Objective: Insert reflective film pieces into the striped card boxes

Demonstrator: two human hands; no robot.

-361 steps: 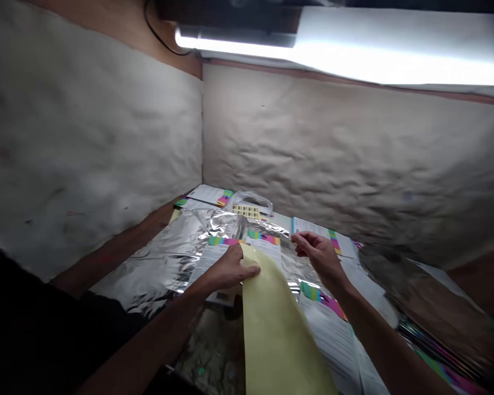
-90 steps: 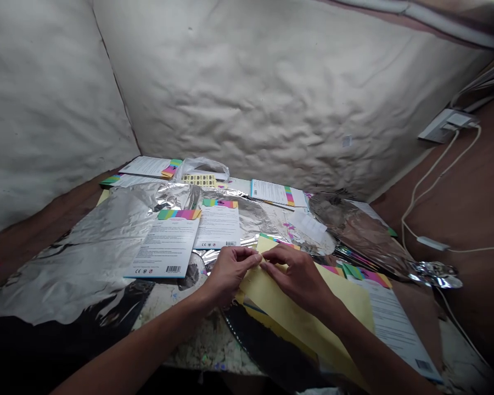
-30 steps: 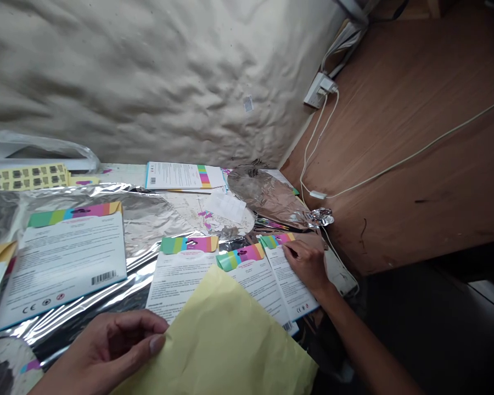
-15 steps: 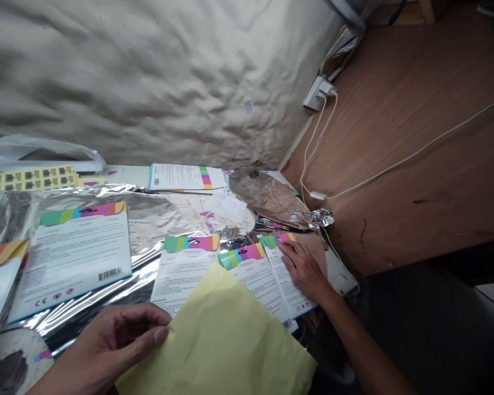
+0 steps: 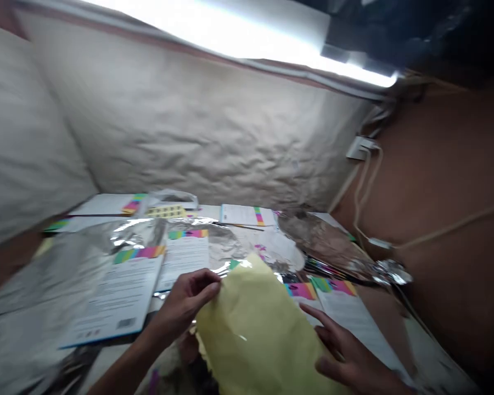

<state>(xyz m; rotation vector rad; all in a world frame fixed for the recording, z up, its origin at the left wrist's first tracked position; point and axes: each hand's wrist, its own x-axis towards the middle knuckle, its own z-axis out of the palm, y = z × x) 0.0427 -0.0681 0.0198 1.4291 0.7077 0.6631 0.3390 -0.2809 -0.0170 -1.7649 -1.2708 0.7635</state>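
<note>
My left hand [image 5: 191, 296] pinches the upper left edge of a yellow sheet [image 5: 263, 329] between thumb and fingers. Beside the sheet's right edge, my right hand [image 5: 340, 345] has its index finger stretched out and its thumb apart, with nothing held. White packets with rainbow-striped flaps lie on the foil: one packet [image 5: 119, 291] at left, another packet [image 5: 187, 260] behind my left hand, and a packet [image 5: 352, 312] just beyond my right hand. The sheet partly covers more packets.
Crumpled foil [image 5: 135, 233] covers much of the table. At the back lie a yellow sticker sheet [image 5: 164, 212], a plastic bag [image 5: 175, 196] and a white packet [image 5: 241, 214]. Cables [image 5: 436, 236] run from a socket [image 5: 360, 148] at right.
The view has swung up and left, showing the lamp. My right hand has come off the right-hand packet and back beside the yellow sheet; my left hand still holds the sheet.
</note>
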